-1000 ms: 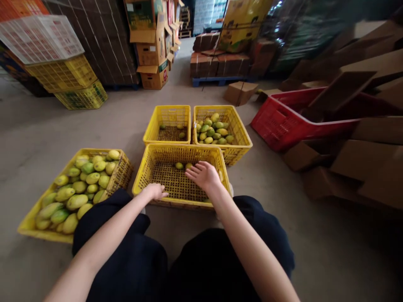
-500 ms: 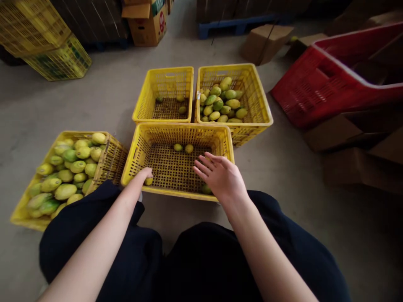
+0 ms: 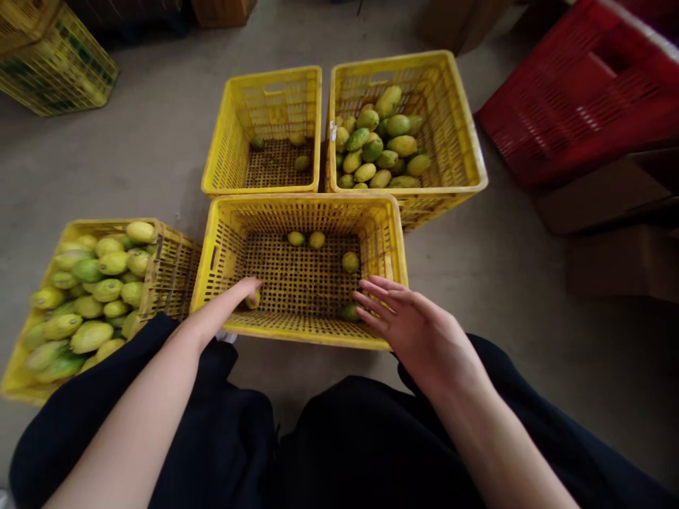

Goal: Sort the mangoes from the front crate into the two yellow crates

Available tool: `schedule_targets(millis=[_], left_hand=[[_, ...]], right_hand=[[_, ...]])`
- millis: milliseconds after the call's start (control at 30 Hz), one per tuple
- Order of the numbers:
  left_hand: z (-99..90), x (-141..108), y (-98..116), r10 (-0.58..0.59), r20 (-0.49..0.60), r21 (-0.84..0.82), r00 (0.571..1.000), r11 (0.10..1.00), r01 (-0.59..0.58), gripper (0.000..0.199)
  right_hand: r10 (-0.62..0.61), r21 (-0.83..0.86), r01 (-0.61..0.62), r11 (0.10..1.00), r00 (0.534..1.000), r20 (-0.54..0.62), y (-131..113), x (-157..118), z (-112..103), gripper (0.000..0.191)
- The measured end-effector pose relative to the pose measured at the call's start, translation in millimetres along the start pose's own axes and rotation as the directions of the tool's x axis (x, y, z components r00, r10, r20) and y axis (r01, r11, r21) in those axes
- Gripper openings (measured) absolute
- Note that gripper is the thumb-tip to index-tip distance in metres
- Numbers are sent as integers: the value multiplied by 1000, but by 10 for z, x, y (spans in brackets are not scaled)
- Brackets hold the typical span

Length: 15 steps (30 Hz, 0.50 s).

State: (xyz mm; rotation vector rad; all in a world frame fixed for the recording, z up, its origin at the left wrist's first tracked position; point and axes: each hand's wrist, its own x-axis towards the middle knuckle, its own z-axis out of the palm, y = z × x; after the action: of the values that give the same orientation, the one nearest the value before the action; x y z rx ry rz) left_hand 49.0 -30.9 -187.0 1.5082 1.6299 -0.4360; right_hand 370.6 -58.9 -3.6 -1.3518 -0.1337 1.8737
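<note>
In the near yellow crate, my left hand is closed on a yellow fruit at the front left corner. My right hand hangs over the crate's front right corner, fingers spread and holding nothing. A green fruit lies on the crate floor just left of its fingertips, and a yellow fruit rests above that one. Two more fruits, one greenish and one yellow, sit side by side near the back wall of the crate.
A crate full of fruit stands at the left. Behind the near crate are a crate with a few fruits and one with several fruits. A red crate and cardboard are at the right; stacked crates stand back left.
The view has tilted down and moved closer. My right hand has moved right, away from the crate's middle, and a yellow fruit now shows at the right of the crate floor.
</note>
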Motion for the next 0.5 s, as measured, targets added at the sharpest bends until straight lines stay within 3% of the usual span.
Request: schedule_targets(millis=[100,200,267,367,500], left_hand=[[-171,117,199,28,11,104,1000,994,-29,45],[-471,-89,535,164,-42,120,986,980,-158,51],[-731,-393,857,381,-131,90,915,924,-372,58],[-1099,-977,1397,571,-216,42,792,816,-577,62],[-1350,-1521,1872,698,-146,-131,701,689,-713,53]], right_hand=[[12,-9,-11,1000,999,46,15,-62,25,19],[-20,2,20,1000,998,58,61,-87,21,21],[-58,20,58,998,998,2,93,-82,21,22],[-57,58,61,996,996,-72,120,-90,67,13],[-49,129,36,991,993,104,94,-179,181,24]])
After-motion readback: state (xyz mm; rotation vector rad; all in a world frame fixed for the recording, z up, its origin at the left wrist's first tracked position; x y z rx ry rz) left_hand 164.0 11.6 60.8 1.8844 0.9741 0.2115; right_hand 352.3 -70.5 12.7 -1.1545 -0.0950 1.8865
